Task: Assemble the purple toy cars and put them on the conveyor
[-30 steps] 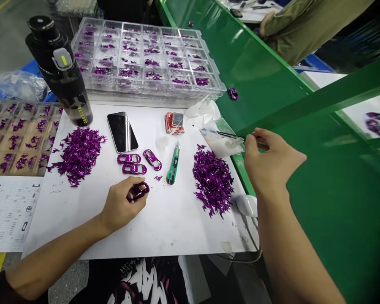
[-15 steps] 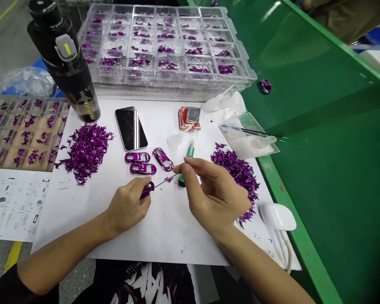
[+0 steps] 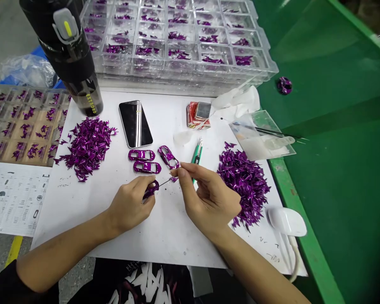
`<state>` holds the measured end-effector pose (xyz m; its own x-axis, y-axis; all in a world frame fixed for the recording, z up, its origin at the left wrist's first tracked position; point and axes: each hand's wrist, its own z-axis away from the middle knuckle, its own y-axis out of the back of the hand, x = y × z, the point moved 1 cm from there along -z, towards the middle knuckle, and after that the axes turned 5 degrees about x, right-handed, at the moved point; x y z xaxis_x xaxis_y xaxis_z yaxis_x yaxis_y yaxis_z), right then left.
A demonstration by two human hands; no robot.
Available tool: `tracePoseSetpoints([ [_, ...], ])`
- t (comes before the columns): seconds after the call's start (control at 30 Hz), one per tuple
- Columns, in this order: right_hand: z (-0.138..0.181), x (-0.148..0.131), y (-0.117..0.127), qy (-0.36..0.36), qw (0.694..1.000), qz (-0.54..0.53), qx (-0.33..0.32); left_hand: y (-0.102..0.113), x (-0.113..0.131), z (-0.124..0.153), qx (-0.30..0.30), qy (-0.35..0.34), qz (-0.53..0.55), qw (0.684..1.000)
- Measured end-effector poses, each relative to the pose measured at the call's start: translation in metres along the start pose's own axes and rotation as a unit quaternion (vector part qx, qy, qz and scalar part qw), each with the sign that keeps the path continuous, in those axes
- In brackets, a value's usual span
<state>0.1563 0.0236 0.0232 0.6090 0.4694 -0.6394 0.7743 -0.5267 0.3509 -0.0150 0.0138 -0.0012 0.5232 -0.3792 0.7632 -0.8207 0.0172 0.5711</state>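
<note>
Purple shiny toy car body (image 3: 151, 188) is gripped in the closed fingers of my left hand (image 3: 129, 204), which cover much of it. Between thumb and forefinger, my right hand (image 3: 207, 198) pinches a thin needle-like rod (image 3: 165, 182) whose tip reaches the held car body. A small purple piece (image 3: 174, 179) lies by the rod, near my right fingertips. Just beyond my hands rest three more purple car bodies: one above (image 3: 141, 155), one below it (image 3: 147, 167), and a tilted one (image 3: 169, 157). Partly behind my right hand is a green craft knife (image 3: 197, 156).
Heaps of pointed purple pieces lie left (image 3: 90, 145) and right (image 3: 243, 185). A phone (image 3: 135, 123), a tall black bottle (image 3: 72, 55), a compartment box (image 3: 183, 69), a red packet (image 3: 193, 120) and a white device (image 3: 287, 221) surround the work area. A green wall (image 3: 329, 147) borders the right.
The camera view has shifted, so most things appear slightly lower or farther right. My right hand has come a little closer to my left; both keep their holds.
</note>
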Motion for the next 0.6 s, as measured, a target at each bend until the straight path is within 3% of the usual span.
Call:
tracePoseSetpoints([
  [0.17, 0.0014, -0.0053, 0.0028, -0.016, 0.995, -0.03, 0.088, 0.0019, 0.0044, -0.0028, -0.01, 0.055, 0.043, 0.998],
  [0.33, 0.0059, -0.0072, -0.0009, 0.037, 0.998, -0.032, 0.05, 0.0037, 0.0086, -0.0049, -0.042, 0.127, 0.095, 0.986],
  [0.6, 0.0082, -0.0071, -0.0048, 0.065, 0.997, -0.024, 0.044, 0.0033, 0.008, -0.004, -0.039, 0.121, 0.091, 0.988],
])
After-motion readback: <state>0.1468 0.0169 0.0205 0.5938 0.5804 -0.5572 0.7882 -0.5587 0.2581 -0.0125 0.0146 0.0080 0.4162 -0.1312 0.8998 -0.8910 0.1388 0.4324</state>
